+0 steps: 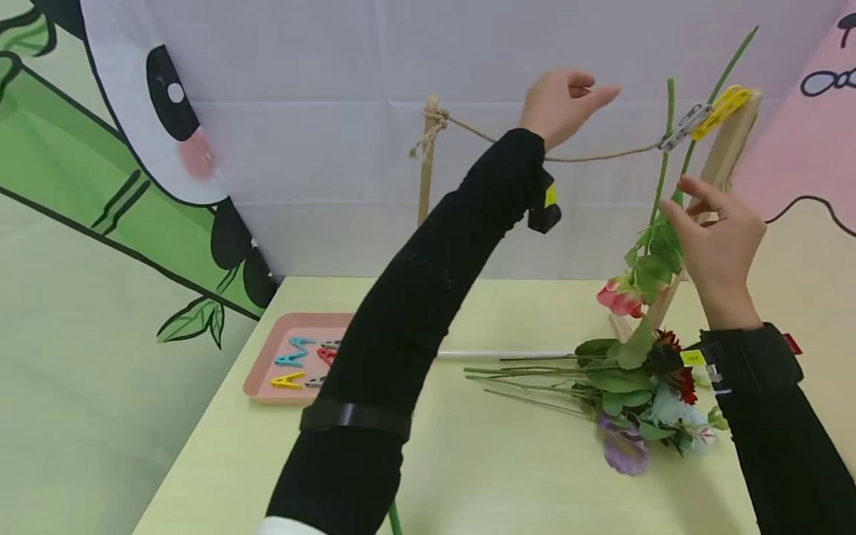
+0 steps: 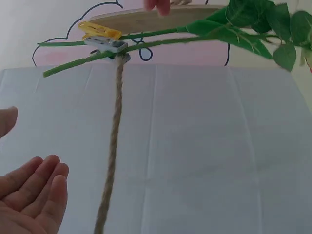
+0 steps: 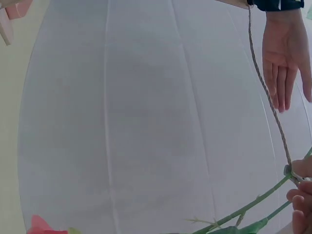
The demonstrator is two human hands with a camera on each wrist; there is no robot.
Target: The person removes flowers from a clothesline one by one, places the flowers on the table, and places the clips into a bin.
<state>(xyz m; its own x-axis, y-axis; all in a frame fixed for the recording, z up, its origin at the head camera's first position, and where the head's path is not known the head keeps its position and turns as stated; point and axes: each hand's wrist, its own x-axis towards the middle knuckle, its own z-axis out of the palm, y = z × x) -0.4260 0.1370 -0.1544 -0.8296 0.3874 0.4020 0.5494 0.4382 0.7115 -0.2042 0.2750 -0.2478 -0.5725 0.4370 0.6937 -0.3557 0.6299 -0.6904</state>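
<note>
My left hand (image 1: 568, 104) is raised above the twine (image 1: 602, 157), fingers spread from the thumb, holding nothing. In the left wrist view its fingers (image 2: 36, 190) lie apart from the twine. My right hand (image 1: 725, 238) is beside two hanging stems, thumb and index finger apart, with no grip on anything visible. A grey clothespin (image 1: 685, 126) and a yellow clothespin (image 1: 722, 111) hold the green stems (image 1: 662, 174) at the twine's right end. A pink rose (image 1: 622, 297) hangs head down there; the other stem's bloom cannot be made out.
Loose flowers (image 1: 625, 446) with leafy stems lie on the table below my right hand. A pink tray (image 1: 261, 383) at the left holds several clothespins, partly behind my left arm. Wooden posts (image 1: 426, 171) carry the twine. A white rod (image 1: 504, 354) lies on the table.
</note>
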